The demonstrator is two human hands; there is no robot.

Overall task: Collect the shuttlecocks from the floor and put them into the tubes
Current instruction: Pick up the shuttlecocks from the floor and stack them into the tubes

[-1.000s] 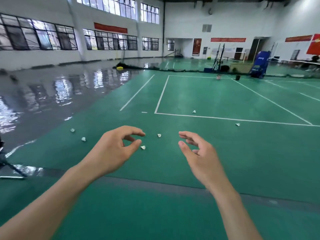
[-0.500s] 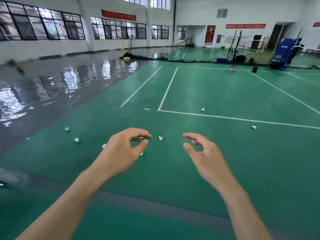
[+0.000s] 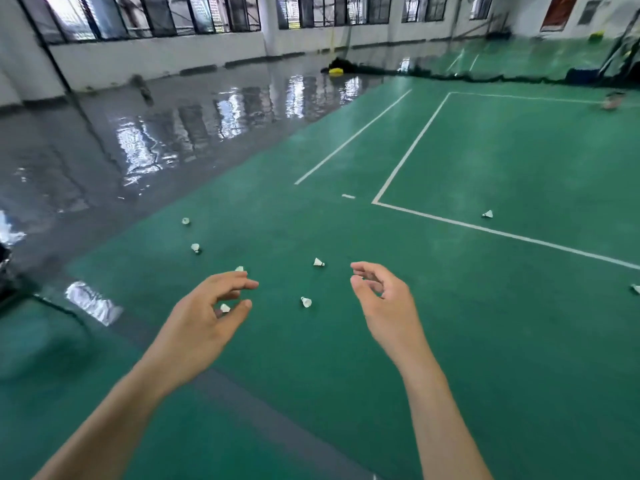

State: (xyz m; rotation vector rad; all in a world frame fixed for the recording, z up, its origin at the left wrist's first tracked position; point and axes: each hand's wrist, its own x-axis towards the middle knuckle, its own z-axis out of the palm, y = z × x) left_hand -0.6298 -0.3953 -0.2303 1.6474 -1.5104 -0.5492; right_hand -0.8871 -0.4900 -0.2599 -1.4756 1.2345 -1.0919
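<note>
Several white shuttlecocks lie scattered on the green court floor. One shuttlecock lies between my hands, another shuttlecock just beyond it. A third shuttlecock shows through the gap under my left fingers. My left hand hovers above the floor, fingers curled and apart, holding nothing. My right hand is raised at the same height, fingers loosely apart and empty. Farther shuttlecocks lie at the left and past the white line. A tube-like object at the far right is blurred.
A wet, shiny grey floor borders the court on the left. White court lines run ahead. A dark net with a yellow object lies at the far end. A dark stand sits at the left edge.
The view has turned left and tilted down, and the shuttlecocks appear closer. Both hands stay raised and empty, fingers a little more spread.
</note>
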